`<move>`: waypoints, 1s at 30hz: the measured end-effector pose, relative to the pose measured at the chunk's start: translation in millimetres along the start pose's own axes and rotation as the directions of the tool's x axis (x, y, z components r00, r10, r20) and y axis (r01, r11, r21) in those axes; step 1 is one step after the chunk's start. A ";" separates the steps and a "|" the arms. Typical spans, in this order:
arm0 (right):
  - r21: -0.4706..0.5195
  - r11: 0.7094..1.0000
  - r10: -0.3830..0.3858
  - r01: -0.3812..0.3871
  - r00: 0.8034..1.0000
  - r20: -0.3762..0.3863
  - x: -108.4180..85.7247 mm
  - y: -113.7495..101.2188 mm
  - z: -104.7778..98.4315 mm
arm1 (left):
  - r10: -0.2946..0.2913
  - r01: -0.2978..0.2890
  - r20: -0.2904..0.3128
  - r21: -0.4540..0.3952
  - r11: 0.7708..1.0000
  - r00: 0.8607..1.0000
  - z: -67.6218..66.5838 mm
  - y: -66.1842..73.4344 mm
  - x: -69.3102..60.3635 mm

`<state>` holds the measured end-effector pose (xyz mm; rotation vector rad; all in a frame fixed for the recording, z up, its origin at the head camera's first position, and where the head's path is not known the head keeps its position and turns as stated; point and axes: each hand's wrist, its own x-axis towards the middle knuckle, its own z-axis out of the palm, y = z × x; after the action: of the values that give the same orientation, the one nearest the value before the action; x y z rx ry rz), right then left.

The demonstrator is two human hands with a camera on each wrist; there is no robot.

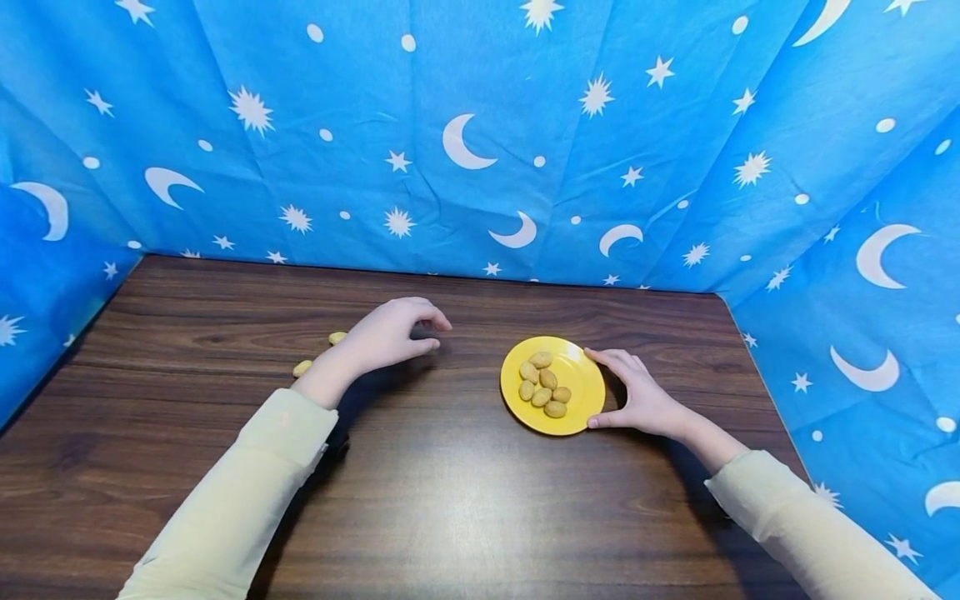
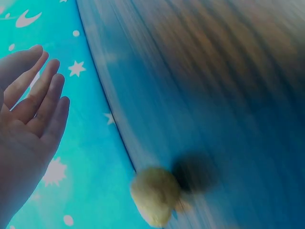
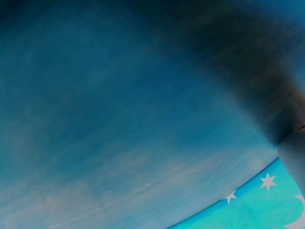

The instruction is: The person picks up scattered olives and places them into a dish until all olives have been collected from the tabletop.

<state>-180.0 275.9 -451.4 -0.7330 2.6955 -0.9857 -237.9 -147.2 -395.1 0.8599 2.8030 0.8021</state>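
L hand (image 1: 390, 333) half-open, empty; R hand (image 1: 639, 397) w/ spread grip on yel. plate (image 1: 583, 379) w/ oval pcs (image 1: 548, 378)

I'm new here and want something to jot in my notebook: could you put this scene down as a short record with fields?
Surface: dark wood-grain table
Dish: yellow plate
On the dish: several small tan oval pieces, bunched toward its left in the head view
Off the dish: two yellowish pieces on the table, beside the left forearm
Left hand: fingers loosely bent, nothing held
Right hand: thumb and a finger at the plate's rim
Backdrop: blue cloth with stars and moons
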 end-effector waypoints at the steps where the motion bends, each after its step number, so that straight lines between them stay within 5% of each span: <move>1: 0.001 1.000 0.001 -0.001 1.000 0.000 0.1 0.0 0.0 | -0.002 0.002 -0.005 0.001 1.000 1.000 -1.6 -2.6 -2.9; 20: -0.006 1.000 0.011 -0.011 1.000 -0.004 -0.1 -1.1 1.1 | -0.101 0.102 -0.048 0.008 0.995 0.994 -24.1 -33.9 -64.4; 30: 0.000 1.000 0.015 -0.015 1.000 0.002 -0.6 0.5 0.5 | -0.118 0.119 -0.046 0.026 0.993 0.992 -27.6 -48.4 -85.1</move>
<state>-179.5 276.2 -452.1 -0.7130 2.6959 -0.9809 -197.4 -240.4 -401.1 0.6802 2.8791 0.7741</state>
